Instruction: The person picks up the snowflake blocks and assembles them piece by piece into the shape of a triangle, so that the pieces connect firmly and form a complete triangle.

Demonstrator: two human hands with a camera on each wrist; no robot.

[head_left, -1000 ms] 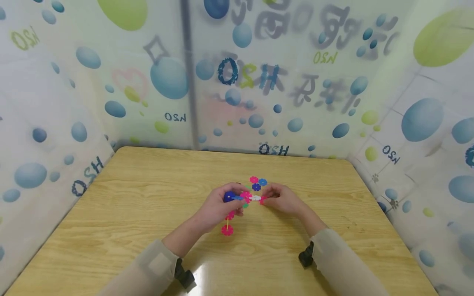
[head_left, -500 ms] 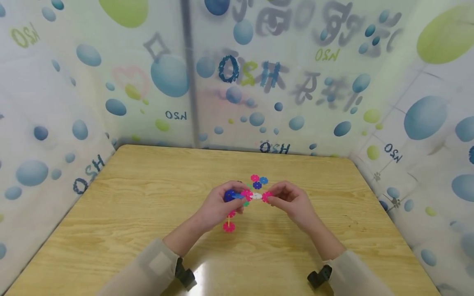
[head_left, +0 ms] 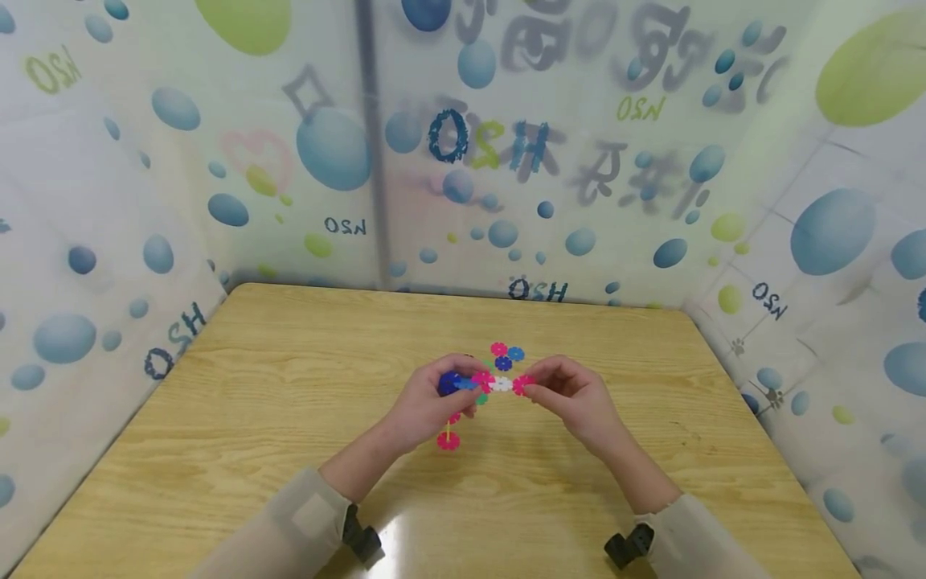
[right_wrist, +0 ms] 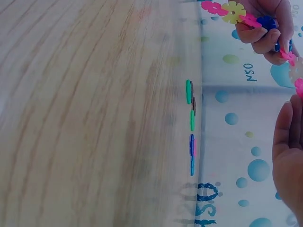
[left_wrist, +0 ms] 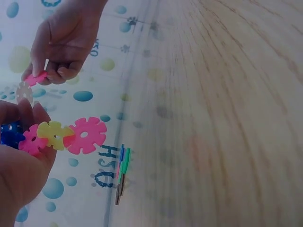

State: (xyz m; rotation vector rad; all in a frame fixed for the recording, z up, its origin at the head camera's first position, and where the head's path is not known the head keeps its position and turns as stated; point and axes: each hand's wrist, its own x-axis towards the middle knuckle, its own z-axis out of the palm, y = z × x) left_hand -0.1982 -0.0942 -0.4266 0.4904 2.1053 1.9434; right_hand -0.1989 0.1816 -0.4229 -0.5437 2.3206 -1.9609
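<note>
My left hand (head_left: 423,406) grips a chain of interlocking plastic flower discs above the table. Dark blue discs (head_left: 450,383) sit between its thumb and fingers, beside a lighter blue one and a pink one. From the hand a branch hangs down: a yellow disc (left_wrist: 53,135) joins a pink end disc (left_wrist: 88,135). On the right side a white disc (head_left: 502,384) links the held pink disc to another pink disc (head_left: 522,385). Thumb and fingers of my right hand (head_left: 582,398) pinch that outer pink disc. How deep its slots engage the white one cannot be told.
Loose discs lie flat on the wooden table (head_left: 289,346) behind the hands: a pink disc (head_left: 499,349), a blue disc (head_left: 516,354) and a dark blue disc (head_left: 503,364). Green discs (right_wrist: 189,91) and brown ones lie close by. Patterned curtains (head_left: 318,241) surround the table.
The right hand has shifted right and turned, bringing the pink disc it pinches into clearer view beside the white one. The left hand and its chain have barely moved.
</note>
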